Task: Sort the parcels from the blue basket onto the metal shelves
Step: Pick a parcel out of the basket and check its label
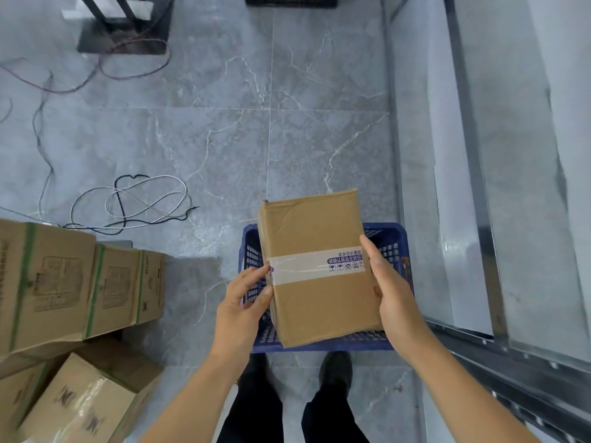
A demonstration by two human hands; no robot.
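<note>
Metal shelves [499, 174] run along the right, beside the blue basket [388, 233] on the tiled floor [224, 139]. Above the basket a taped cardboard parcel [316, 266] is held, left hand [246, 302] and right hand [391, 292] with fingers pressed against its opposite sides.

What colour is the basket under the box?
Blue basket, seen in the head view.
</note>
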